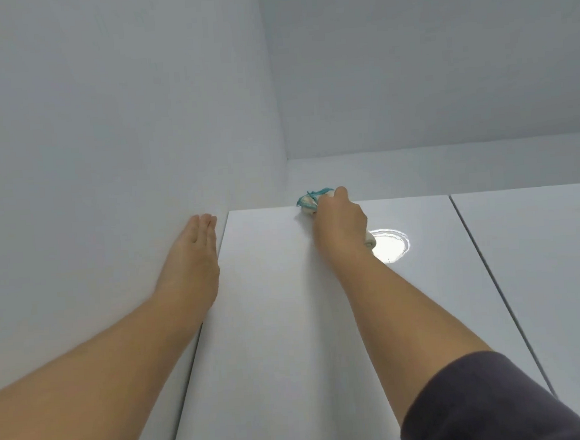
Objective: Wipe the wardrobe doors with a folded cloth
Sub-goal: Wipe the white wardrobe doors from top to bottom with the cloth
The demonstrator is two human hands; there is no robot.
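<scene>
— Entry one, right hand: fingers?
— Curled around the cloth, which is white with teal edging and bunched; thumb on top. The cloth is pressed on the wardrobe door at its upper edge, with a tail showing below the wrist. Forearm stretched upward, dark sleeve at the elbow.
— Entry two, left hand?
— Fingers straight, held together, holding nothing. Palm flat on the wall, just beside the door's left edge. Forearm bare, extended upward.
— Surroundings?
— Second door to the right, with a narrow gap between. Round light reflection on the first door, just beside the right wrist. Ceiling above.
</scene>
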